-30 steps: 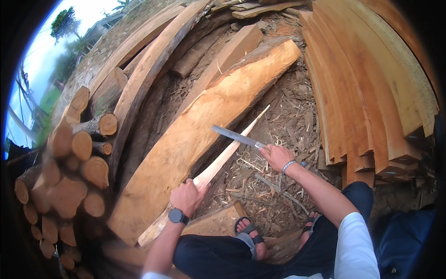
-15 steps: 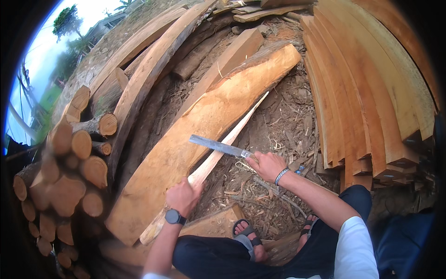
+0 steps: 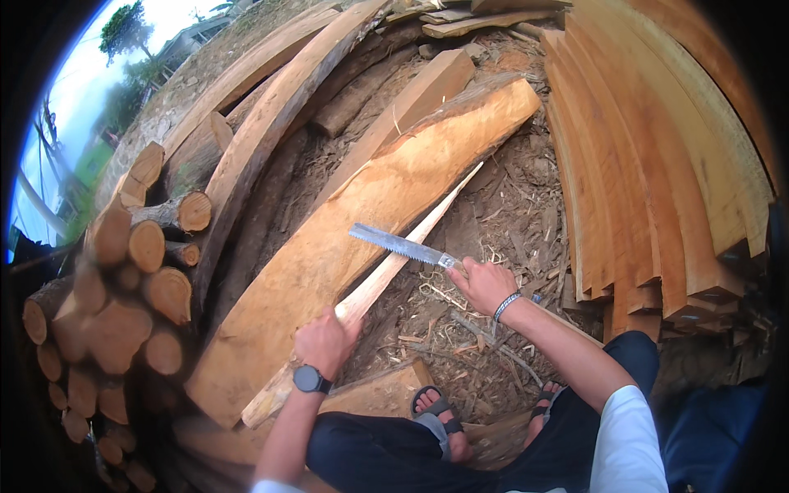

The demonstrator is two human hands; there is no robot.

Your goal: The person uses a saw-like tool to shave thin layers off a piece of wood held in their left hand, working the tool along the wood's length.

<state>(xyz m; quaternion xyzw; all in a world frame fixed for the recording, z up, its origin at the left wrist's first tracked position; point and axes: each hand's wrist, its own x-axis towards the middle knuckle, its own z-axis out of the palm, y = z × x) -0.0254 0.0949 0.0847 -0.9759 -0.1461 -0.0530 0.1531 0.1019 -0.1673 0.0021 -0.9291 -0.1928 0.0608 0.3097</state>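
From here I can't see the saw [image 3: 396, 244] handle; my right hand [image 3: 483, 283] wraps it completely. My left hand [image 3: 327, 338] covers part of the thin pale strip [image 3: 386, 275]. The log pile [image 3: 123, 279] runs off into the dark rim at left, and the strip's lower end is hidden behind my forearm.

My left hand [image 3: 326, 339] is curled into a closed grip, knuckles up, forearm rising from the lower edge with a dark watch on the wrist. My right hand [image 3: 483, 283] is closed in a fist too, thumb side turned left, a bracelet at the wrist; that arm stretches out nearly straight from my white-sleeved shoulder at lower right.
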